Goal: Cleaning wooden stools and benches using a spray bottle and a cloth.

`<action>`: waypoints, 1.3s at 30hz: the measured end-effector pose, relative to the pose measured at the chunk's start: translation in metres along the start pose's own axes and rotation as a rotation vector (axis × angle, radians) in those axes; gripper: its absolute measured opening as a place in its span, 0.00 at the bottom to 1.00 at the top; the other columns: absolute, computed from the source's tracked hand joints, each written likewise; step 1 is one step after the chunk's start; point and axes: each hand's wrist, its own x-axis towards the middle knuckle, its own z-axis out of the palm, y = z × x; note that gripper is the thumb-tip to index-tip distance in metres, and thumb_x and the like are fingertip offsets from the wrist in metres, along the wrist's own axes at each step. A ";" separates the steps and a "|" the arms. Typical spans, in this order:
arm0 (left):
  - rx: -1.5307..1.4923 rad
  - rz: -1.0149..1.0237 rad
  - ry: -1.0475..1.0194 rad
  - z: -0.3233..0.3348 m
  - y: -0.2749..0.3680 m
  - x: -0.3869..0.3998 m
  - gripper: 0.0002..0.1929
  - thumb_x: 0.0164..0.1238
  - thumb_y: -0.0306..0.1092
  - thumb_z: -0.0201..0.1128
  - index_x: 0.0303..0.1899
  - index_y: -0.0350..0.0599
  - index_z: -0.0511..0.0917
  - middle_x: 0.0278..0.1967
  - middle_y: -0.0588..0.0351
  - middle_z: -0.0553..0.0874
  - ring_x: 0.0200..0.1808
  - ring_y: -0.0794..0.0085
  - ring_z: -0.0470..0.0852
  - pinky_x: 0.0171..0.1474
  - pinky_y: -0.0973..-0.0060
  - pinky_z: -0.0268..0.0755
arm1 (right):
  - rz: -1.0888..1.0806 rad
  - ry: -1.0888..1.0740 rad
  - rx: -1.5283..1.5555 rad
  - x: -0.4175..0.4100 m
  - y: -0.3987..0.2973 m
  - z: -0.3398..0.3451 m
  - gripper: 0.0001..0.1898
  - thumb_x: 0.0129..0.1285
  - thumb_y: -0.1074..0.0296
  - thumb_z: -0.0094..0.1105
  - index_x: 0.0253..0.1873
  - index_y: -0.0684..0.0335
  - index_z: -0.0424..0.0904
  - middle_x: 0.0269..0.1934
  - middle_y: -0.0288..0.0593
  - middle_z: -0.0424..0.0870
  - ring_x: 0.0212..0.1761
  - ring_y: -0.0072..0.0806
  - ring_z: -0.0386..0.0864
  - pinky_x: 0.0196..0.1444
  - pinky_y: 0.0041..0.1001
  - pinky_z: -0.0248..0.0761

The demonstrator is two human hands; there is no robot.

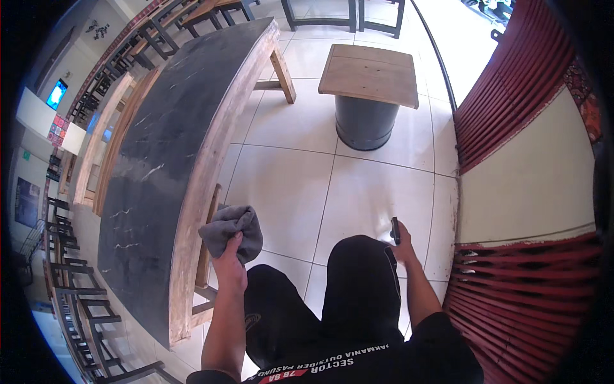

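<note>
A folded grey cloth [235,229] is gripped in my left hand [231,264], with the thumb pressed over its front. That hand is beside the near part of a long table with a dark marble-patterned top [192,110] and a worn wooden edge. My right hand [405,242] hangs low beside my right knee, closed around a small black object [395,230]; its kind cannot be made out. Below it lies the white tiled floor [283,192].
Ahead, a square wooden top [369,74] sits on a dark drum base [367,122]. Red slatted panels [513,81] and a cream wall section [527,182] line the right side. Dark-framed stools [91,307] and wooden benches [127,153] stand beyond the table at left.
</note>
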 end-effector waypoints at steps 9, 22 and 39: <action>-0.036 -0.036 0.140 0.105 0.036 0.015 0.25 0.76 0.28 0.71 0.71 0.46 0.77 0.65 0.57 0.84 0.71 0.68 0.80 0.74 0.67 0.70 | 0.113 0.368 0.316 0.111 -0.100 -0.073 0.10 0.77 0.63 0.69 0.52 0.63 0.81 0.39 0.43 0.90 0.35 0.32 0.89 0.48 0.36 0.81; -0.101 0.209 -0.019 0.194 0.116 0.177 0.22 0.79 0.31 0.71 0.69 0.47 0.80 0.63 0.59 0.86 0.65 0.69 0.85 0.70 0.68 0.77 | -0.110 0.177 0.221 0.239 -0.294 -0.214 0.20 0.79 0.50 0.69 0.47 0.66 0.89 0.28 0.33 0.82 0.23 0.21 0.78 0.29 0.28 0.74; 0.841 0.620 -0.825 0.270 0.128 0.435 0.22 0.66 0.22 0.78 0.62 0.40 0.87 0.46 0.49 0.94 0.49 0.68 0.93 0.55 0.69 0.82 | 0.029 0.211 0.099 0.313 -0.330 -0.233 0.12 0.78 0.61 0.70 0.57 0.62 0.90 0.35 0.37 0.89 0.29 0.21 0.80 0.36 0.31 0.78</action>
